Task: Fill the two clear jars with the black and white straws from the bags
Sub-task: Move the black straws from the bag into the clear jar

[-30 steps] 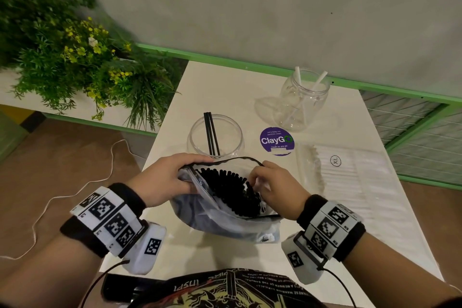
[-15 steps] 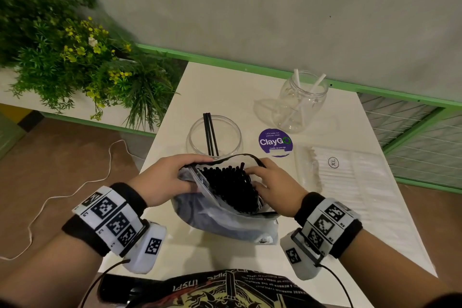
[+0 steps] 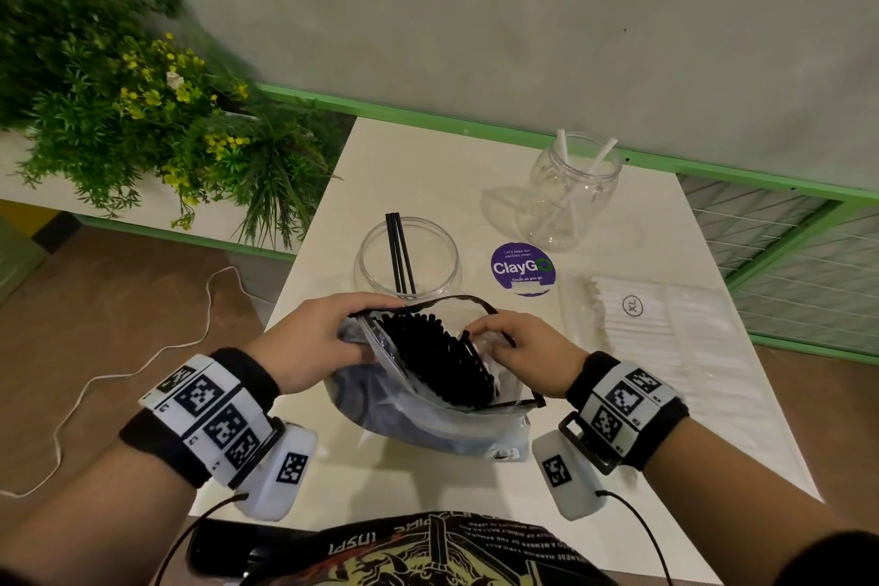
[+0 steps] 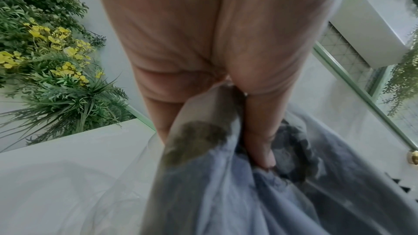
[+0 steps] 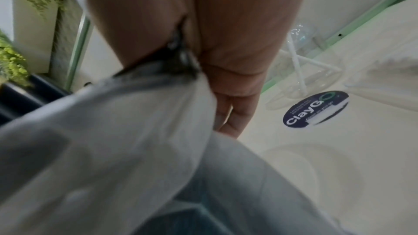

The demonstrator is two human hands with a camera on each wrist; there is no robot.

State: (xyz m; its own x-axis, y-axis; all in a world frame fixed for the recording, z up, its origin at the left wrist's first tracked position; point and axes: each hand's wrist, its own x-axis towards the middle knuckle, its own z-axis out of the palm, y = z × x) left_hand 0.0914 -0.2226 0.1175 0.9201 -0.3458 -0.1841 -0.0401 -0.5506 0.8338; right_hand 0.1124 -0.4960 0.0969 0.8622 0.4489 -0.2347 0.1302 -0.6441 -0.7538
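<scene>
The right hand [image 3: 516,355] is now pinching the bag's [image 3: 428,419] right lip, where half a second ago it was lying lower, over the black straws [image 3: 435,362] — so the mouth is being pulled wider, and the straws are showing more. That means the bag is getting ready for a hand to reach in, but no new straw is coming out yet. The left hand [image 3: 316,343] is gripping the left lip, with the thumb and fingers pressing the plastic between them; the left wrist view is showing this pinch up close. The bag is sitting in the lower middle of the head view, on the white table [image 3: 418,167], and it is packed with many black straws standing on end. Just above it, in the middle of the frame, the near jar [image 3: 408,259] is holding only a few black straws. The far jar [image 3: 573,193], in the upper right, is holding two white straws [image 3: 597,159] that are leaning and crossing. The white bag [image 3: 666,333], at the right, is lying flat and is looking full — its straws are hard to tell apart. Both jars are mostly empty, so I think the job is only just starting. A round purple sticker [image 3: 523,269] is lying between the jars.
</scene>
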